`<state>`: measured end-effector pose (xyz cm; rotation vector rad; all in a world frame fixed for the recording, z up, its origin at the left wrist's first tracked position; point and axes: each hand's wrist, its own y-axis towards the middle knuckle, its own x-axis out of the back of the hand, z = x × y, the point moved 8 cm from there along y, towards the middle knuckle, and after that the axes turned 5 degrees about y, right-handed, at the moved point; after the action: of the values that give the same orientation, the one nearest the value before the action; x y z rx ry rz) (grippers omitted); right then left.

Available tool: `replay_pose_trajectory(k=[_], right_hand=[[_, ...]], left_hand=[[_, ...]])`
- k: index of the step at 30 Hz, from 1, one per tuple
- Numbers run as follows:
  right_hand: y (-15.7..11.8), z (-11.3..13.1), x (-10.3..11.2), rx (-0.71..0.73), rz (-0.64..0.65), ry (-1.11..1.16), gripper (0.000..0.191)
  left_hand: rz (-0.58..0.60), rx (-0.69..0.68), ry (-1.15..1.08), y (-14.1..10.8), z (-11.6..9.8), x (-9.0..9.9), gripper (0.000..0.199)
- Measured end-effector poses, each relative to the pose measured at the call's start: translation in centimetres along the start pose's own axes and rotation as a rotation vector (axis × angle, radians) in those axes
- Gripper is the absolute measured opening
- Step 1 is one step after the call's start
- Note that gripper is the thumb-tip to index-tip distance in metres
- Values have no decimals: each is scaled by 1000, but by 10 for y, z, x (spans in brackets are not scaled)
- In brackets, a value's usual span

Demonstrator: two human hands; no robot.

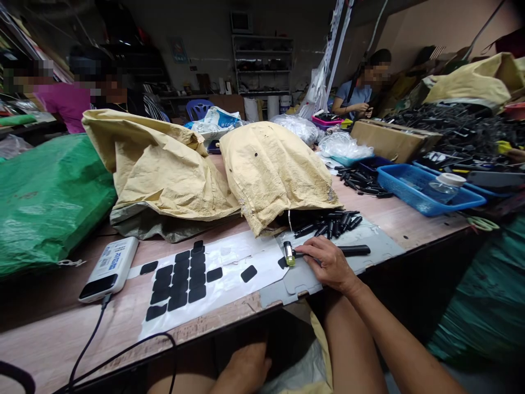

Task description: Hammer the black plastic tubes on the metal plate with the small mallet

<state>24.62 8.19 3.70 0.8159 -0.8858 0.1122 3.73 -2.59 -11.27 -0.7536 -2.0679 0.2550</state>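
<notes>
My right hand rests on the grey board at the table's front, its fingers closed around a tool with a black handle. By my fingertips, at the tool's left end, lies a short silver and yellow-green cylinder; whether it is joined to the handle I cannot tell. Just beyond are several loose black tube-like pieces. My left hand is below the table edge, near a sack between my legs; its fingers are hidden in shadow. Left of the board, a white sheet carries black rounded-square stickers.
A white power bank with a black cable stands left. Beige sacks and a green sack crowd the back. A blue tray holding a jar and green-handled scissors are at right. Several people sit beyond.
</notes>
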Motion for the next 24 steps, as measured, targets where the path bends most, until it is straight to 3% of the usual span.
replay_pose_trajectory(k=[2,4,5,6,8,10,11,14,16,24], right_hand=[[-1,-1,-1,-1,3,5,36],[-1,-2,-1,-4,5,11,35],[-2,-2,-1,-6,5,13,36],[-2,-2,-1,-4,6,17,35],[-2,-1,0,11,-5,32,33],[-3,0,2,29,-26,41,33],[-3,0,3,34,-34,42,35],[-3,-2,4,28,-44,49,45],[-3,-3,4,22,-45,66,47],[-5,-4,4,27,-58,89,47]], left_hand=[[127,-108,61,-14,-37,22,44],[283,-345,-9,-24,-90,52,37],[300,-442,-88,-24,-116,73,34],[241,-506,-144,-17,-138,98,30],[-11,-567,-86,12,-170,145,23],[-310,-506,92,50,-186,179,21],[-392,-450,171,70,-190,187,22],[-441,-319,388,122,-194,184,23],[-428,-288,450,141,-195,177,22],[-439,-185,484,155,-190,170,15]])
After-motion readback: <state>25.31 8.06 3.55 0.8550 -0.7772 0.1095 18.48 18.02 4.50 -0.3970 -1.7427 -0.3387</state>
